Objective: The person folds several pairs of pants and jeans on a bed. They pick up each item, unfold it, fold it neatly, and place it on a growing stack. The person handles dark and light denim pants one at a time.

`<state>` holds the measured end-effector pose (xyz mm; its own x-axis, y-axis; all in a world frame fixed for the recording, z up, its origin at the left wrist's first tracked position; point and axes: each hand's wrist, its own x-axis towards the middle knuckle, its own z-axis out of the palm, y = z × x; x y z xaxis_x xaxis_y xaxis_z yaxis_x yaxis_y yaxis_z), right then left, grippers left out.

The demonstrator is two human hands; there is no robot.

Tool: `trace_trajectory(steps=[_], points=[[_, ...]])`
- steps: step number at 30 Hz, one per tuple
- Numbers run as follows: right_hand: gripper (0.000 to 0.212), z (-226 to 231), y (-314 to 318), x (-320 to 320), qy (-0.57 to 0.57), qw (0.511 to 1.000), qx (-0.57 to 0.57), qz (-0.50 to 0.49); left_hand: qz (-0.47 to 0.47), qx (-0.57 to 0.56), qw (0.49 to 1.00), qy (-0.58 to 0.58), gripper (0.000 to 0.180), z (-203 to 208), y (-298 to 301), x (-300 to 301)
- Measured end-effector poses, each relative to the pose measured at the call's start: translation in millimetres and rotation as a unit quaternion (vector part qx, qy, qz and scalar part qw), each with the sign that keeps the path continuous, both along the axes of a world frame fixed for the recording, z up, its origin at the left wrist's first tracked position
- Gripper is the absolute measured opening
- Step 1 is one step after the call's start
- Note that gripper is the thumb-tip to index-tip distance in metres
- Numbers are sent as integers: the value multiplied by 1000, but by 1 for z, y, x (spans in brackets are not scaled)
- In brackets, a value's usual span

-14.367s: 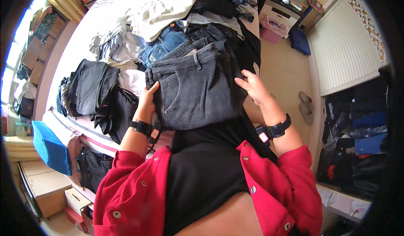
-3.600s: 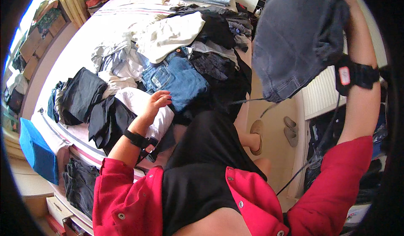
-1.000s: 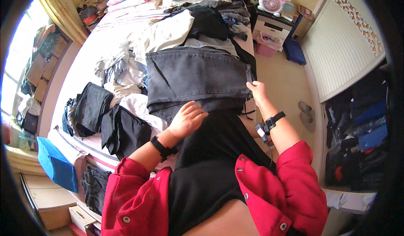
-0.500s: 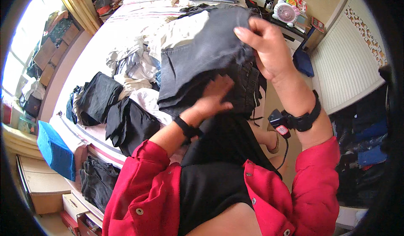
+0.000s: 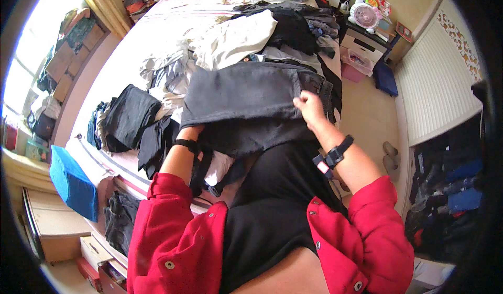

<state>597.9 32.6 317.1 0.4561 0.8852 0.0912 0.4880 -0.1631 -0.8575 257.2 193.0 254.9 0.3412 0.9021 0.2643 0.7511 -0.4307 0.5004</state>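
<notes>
A pair of dark grey jeans (image 5: 241,92) lies doubled over in front of me, its lower part reaching my lap. My right hand (image 5: 313,110) is closed on the cloth near the waist end, thumb and fingers pinched together. At the opposite end, my left hand (image 5: 192,132) goes under the upper layer; its fingers are hidden by the cloth. Just left of it lie black folded clothes (image 5: 156,146) and a dark folded garment (image 5: 131,113). Beyond the jeans are a cream garment (image 5: 238,40) and a black garment (image 5: 293,32).
Loose clothes lie in heaps across the bed (image 5: 141,47). A blue box-shaped piece (image 5: 73,184) stands at the bed's left corner. On the right are a small fan (image 5: 364,15) on a cabinet, a pink bin (image 5: 353,71) and slippers (image 5: 390,155) on the floor.
My right hand has come down and nearer with the jeans' edge, laying the raised part over. My left hand has moved left, from on top of the cloth to beneath its left end.
</notes>
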Motion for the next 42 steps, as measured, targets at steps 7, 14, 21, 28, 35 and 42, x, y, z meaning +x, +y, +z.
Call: trace_trajectory(steps=[7,14,21,28,35,42], points=[[30,-15,-11,7,-58,991,116,15,-56,26,995,83,48,3,4,-2],[29,-38,-32,-3,34,999,7,-22,-70,-12,997,15,53,-4,-5,1],[30,-28,-39,10,-64,993,98,-22,-43,51,994,84,52,-18,5,-3],[28,-31,-37,5,-17,996,-59,-68,-38,47,987,147,52,-17,3,4],[66,2,-11,-11,-368,913,158,77,-33,47,998,-24,56,11,-31,10],[75,-24,6,-15,-411,895,-58,163,-330,-258,885,204,40,63,-63,-43]])
